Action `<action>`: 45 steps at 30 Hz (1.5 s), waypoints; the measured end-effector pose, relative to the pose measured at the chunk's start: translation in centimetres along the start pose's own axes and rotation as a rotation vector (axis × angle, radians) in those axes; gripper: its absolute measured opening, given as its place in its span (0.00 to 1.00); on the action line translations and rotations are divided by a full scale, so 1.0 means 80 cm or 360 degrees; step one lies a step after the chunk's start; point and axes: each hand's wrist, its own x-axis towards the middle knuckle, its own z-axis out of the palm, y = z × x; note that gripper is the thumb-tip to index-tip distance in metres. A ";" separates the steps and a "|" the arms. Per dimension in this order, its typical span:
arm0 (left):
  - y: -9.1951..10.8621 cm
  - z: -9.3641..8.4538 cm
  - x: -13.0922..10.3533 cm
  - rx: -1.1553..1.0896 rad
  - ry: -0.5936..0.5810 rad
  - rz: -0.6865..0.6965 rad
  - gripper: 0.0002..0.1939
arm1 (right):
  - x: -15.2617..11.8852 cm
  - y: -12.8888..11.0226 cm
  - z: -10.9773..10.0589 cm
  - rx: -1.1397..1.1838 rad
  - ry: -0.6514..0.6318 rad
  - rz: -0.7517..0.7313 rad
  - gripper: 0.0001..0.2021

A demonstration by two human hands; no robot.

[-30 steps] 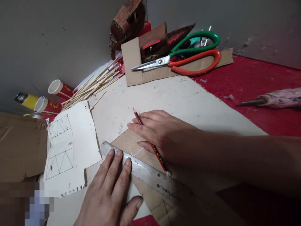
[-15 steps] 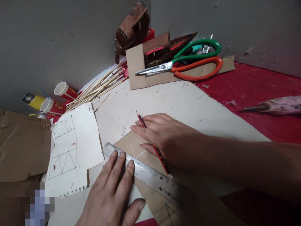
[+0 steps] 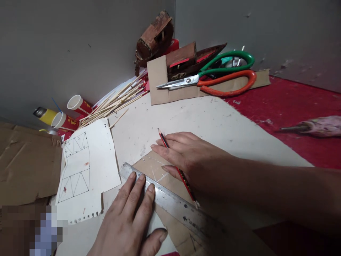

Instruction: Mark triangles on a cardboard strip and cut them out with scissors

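A: What is the position of the workpiece?
B: The brown cardboard piece (image 3: 172,181) lies on the white board (image 3: 197,110), partly beneath the metal ruler (image 3: 172,200). White line marks show just beyond the ruler's far edge.

A: State the condition of each hand.
B: Left hand (image 3: 126,220): palm down, three fingertips on the ruler, moderately spread, thumb set wide. Whether the thumb bears on anything cannot be told. Right hand (image 3: 188,156): fingers narrow, holding the red-and-black pencil (image 3: 185,182). The firmness of the grip cannot be told.

A: How is the ruler best secured?
B: Press straight down. The three contacts sit toward the left end, so the shadowed right end could pivot; a wider finger spread should resist this. Set the fingertips back from any edge used as a guide.

A: And the pencil?
B: Its point is directed away from the ruler, over the white board. For marking, it would need turning point-down, held at a constant tilt against the edge. Check alignment with the white marks first.
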 end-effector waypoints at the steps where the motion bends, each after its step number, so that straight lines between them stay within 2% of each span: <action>1: 0.000 0.000 0.000 0.0004 0.0008 0.0002 0.31 | 0.000 0.000 0.000 -0.0003 0.0004 -0.0003 0.20; 6: 0.001 0.002 0.000 -0.0007 0.0023 -0.0003 0.31 | 0.001 0.001 -0.003 0.0012 -0.0051 0.0005 0.20; 11: 0.002 0.000 0.001 -0.0045 0.0033 -0.0005 0.31 | 0.006 0.004 -0.014 0.0179 -0.0101 0.0010 0.20; 15: 0.002 -0.003 0.002 -0.0049 0.0026 0.0008 0.32 | 0.009 -0.003 -0.035 0.0247 0.0052 -0.0049 0.22; 17: 0.003 -0.003 0.002 -0.0041 0.0037 0.0010 0.33 | 0.012 -0.014 -0.048 0.0402 0.0154 0.0022 0.20; 20: 0.004 -0.001 0.003 -0.0037 0.0054 0.0011 0.33 | 0.020 -0.038 -0.059 0.0880 0.0202 0.0278 0.16; 22: 0.005 -0.001 0.003 -0.0054 0.0074 0.0003 0.32 | 0.029 -0.052 -0.054 0.1166 0.0182 0.0551 0.15; 24: 0.006 0.000 0.003 -0.0078 0.0090 -0.0017 0.30 | 0.039 -0.060 -0.039 0.1359 0.0095 0.0866 0.09; 26: 0.008 -0.001 0.004 -0.0102 0.0078 -0.0033 0.30 | 0.047 -0.061 -0.019 0.1482 0.0000 0.1032 0.05; 29: 0.008 -0.002 0.004 -0.0155 0.0042 -0.0064 0.32 | 0.054 -0.056 0.006 0.1583 -0.0023 0.1035 0.04; 32: 0.008 -0.002 0.004 -0.0223 0.0042 -0.0091 0.32 | 0.056 -0.052 0.017 0.1572 -0.0028 0.0984 0.04; 39: 0.009 0.000 0.003 -0.0371 0.0067 -0.0176 0.33 | 0.057 -0.054 0.016 0.1344 -0.0096 0.0908 0.06; 45: 0.009 -0.001 0.005 -0.0366 0.0075 -0.0141 0.32 | 0.057 -0.053 0.018 0.1368 -0.0129 0.0846 0.06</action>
